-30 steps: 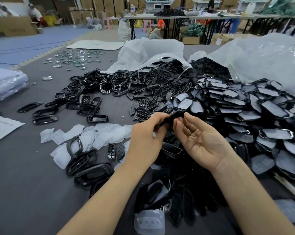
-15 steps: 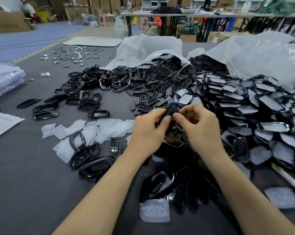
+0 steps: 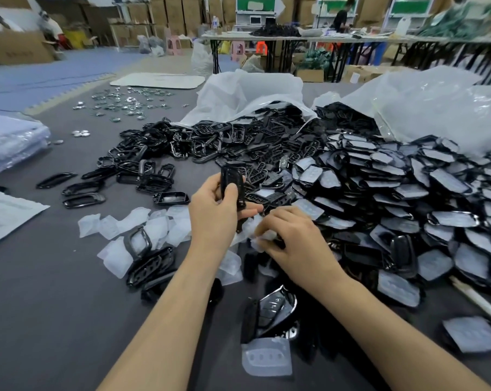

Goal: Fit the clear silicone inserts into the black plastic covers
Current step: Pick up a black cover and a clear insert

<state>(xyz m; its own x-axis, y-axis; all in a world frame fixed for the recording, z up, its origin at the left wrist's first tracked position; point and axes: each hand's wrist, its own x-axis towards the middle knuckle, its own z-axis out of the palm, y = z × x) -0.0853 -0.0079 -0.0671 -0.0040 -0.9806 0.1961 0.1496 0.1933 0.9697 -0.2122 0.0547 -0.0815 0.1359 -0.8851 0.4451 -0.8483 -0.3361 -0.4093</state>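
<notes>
Item: black plastic cover (image 3: 233,177), one piece, in the left grip (image 3: 212,214). Change from half a second ago: both grips then met on this cover above the heap; now they have parted, the left alone keeps it, and the right grip (image 3: 293,241) has dropped lower and nearer the person. Left grip: thumb across the cover's face, fingers curled behind, closed firmly on its middle. Right grip: fingers curled, tips pinching a clear silicone insert (image 3: 262,235), blurred, its outline not readable. Position: cover held above the grey mat (image 3: 41,306), in front of the pile of bare black covers (image 3: 266,153); the insert lies just beside and below the cover's lower end, and whether they touch cannot be told. Orientation: long axis near upright, slightly tilted, upper end pointing away from the person toward the pile, lower end showing beneath the palm. Adjacent stock: loose clear inserts (image 3: 142,224) to the left, fitted covers (image 3: 407,190) heaped to the right, one lone insert (image 3: 266,358) between the forearms.
</notes>
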